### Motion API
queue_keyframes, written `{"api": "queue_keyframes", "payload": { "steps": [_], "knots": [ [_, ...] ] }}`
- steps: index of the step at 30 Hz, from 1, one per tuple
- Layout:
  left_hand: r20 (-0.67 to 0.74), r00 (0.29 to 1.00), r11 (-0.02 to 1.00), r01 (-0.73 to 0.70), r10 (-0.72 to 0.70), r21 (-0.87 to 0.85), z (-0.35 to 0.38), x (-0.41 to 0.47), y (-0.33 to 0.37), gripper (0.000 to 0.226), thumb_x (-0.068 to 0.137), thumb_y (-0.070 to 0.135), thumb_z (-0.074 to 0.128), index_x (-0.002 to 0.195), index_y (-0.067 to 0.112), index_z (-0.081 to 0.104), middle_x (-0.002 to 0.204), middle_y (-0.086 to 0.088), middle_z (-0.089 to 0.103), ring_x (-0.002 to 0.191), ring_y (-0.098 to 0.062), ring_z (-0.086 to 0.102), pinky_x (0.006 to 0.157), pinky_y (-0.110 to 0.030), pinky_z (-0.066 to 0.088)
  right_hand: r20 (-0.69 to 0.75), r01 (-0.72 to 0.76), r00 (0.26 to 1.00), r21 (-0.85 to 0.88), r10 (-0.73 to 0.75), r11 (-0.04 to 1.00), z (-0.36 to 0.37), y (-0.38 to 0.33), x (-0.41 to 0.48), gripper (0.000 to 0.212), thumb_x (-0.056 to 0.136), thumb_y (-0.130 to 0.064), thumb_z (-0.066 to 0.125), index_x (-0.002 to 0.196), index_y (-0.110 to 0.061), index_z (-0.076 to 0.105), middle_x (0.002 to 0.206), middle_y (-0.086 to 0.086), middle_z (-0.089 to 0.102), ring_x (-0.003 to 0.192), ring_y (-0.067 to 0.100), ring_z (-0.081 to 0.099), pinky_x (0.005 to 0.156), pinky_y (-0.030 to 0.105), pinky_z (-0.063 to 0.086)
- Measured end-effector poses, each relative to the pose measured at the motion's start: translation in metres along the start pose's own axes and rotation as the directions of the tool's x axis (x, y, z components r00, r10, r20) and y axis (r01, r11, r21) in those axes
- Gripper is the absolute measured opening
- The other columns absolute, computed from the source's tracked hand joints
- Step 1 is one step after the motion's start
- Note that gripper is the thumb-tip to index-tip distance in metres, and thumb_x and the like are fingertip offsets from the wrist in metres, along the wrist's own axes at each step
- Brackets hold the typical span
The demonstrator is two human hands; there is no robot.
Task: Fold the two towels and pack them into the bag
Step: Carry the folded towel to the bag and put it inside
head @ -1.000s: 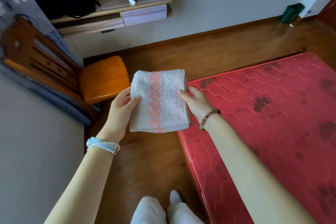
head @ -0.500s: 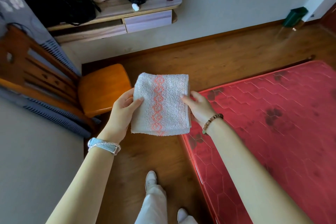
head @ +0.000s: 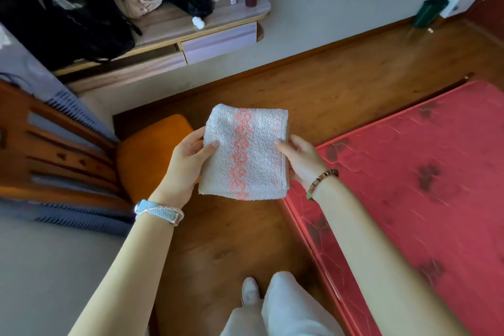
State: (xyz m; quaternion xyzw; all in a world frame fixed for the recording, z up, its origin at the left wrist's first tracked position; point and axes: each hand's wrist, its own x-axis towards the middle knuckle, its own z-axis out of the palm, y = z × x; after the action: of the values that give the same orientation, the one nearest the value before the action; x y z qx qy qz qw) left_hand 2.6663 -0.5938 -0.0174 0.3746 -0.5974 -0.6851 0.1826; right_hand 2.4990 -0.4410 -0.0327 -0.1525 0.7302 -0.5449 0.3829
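Left hand (head: 188,163): pinches folded towel (head: 245,155) at left edge, thumb on top | right hand (head: 302,161): pinches right edge | towel held flat in mid-air over floor (head: 327,90), two-sided hold likely to keep folds shut | bags (head: 81,16) on tabletop (head: 174,22), well apart.
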Motion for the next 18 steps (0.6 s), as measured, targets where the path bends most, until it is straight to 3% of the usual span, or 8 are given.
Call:
{"api": "queue_keyframes", "payload": {
  "steps": [7, 11, 18],
  "knots": [
    [0.012, 1.000, 0.999, 0.013, -0.012, -0.037, -0.002, 0.052, 0.005, 0.036, 0.098, 0.020, 0.060, 0.134, 0.016, 0.058, 0.121, -0.001, 0.071, 0.107, -0.021, 0.071, 0.089, -0.043, 0.059, -0.030, -0.048, 0.998, 0.024, 0.048, 0.999, 0.007, -0.015, 0.048, 0.068, 0.069, -0.064, 0.062, 0.122, -0.022, 0.062, 0.112, 0.002, 0.071, 0.103, 0.024, 0.068, 0.093, 0.054, 0.054],
    [0.010, 1.000, 0.999, 0.025, -0.025, -0.044, 0.004, 0.094, 0.012, 0.036, 0.097, 0.018, 0.061, 0.133, 0.015, 0.058, 0.115, 0.001, 0.073, 0.101, -0.018, 0.073, 0.081, -0.035, 0.061, -0.037, -0.070, 0.997, 0.047, 0.072, 0.996, 0.002, -0.022, 0.080, 0.058, 0.080, -0.061, 0.062, 0.123, -0.023, 0.061, 0.111, 0.005, 0.071, 0.102, 0.027, 0.069, 0.090, 0.056, 0.055],
    [0.020, 0.997, 0.997, 0.072, -0.072, -0.023, 0.022, 0.181, 0.027, 0.034, 0.095, 0.023, 0.063, 0.129, 0.021, 0.060, 0.120, -0.001, 0.071, 0.106, -0.021, 0.071, 0.092, -0.047, 0.058, -0.087, -0.097, 0.991, 0.087, 0.104, 0.991, -0.013, -0.035, 0.159, 0.117, 0.040, -0.094, 0.061, 0.136, -0.028, 0.052, 0.123, -0.002, 0.066, 0.111, 0.022, 0.065, 0.095, 0.052, 0.053]
  ]
}}
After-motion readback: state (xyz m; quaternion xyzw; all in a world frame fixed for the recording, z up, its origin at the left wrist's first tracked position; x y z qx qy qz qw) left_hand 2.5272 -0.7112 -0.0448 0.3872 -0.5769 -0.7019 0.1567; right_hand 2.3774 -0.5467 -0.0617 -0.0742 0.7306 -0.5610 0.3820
